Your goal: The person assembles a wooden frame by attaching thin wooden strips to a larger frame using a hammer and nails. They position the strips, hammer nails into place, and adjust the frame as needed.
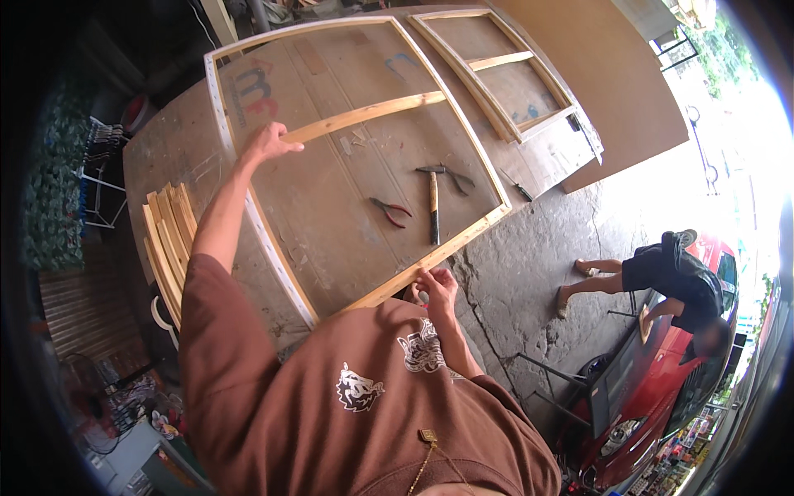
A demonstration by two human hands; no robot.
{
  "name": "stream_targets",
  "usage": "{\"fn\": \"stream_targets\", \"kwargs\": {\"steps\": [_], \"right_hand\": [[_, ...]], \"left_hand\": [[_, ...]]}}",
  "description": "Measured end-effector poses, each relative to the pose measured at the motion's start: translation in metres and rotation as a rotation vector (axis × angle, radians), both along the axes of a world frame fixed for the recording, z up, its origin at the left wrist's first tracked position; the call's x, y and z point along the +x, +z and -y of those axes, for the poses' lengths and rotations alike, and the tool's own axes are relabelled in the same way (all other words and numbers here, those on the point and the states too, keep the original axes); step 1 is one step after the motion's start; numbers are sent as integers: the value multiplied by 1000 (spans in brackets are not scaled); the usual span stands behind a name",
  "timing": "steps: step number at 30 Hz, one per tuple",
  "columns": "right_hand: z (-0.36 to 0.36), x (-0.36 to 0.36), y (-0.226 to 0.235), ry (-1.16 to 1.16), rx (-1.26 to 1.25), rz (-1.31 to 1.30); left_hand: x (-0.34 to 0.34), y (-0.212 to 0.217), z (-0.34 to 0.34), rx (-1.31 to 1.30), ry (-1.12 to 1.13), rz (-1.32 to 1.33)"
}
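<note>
A large wooden frame with a crossbar lies on the board-topped table. White material with a row of small marks runs along its outer edges. My left hand is closed around the crossbar's left end, by the frame's left side. At the near side, my right hand grips the frame's edge with curled fingers; part of its grasp is hidden. Inside the frame lie red-handled pliers, a hammer with a worn handle, and dark-handled pliers beside the hammer's head.
Smaller wooden frames sit stacked at the far right of the table, near a thin dark-handled tool. Wooden strips are piled at left. Another person bends beside a red car on the right.
</note>
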State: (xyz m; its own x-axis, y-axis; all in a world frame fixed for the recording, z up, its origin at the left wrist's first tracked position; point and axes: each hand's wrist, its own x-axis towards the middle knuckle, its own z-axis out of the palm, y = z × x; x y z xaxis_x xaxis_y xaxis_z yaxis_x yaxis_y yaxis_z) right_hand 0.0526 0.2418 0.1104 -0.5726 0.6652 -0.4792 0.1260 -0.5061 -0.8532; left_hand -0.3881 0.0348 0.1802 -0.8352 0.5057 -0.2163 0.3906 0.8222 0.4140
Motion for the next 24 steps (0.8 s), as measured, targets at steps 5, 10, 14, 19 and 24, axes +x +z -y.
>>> {"fn": "stream_targets", "kwargs": {"steps": [5, 10, 14, 19, 24], "right_hand": [[-2, -31, 28, 68, 111, -126], [-81, -93, 46, 143, 196, -142], [-138, -120, 71, 246, 293, -123], [-190, -85, 65, 307, 294, -61], [-282, -24, 24, 263, 295, 78]], "left_hand": [[-13, 47, 33, 80, 51, -164], [2, 122, 23, 258, 293, 154], [12, 130, 10, 319, 397, 132], [64, 87, -23, 575, 621, 210], [143, 41, -67, 707, 863, 246]]}}
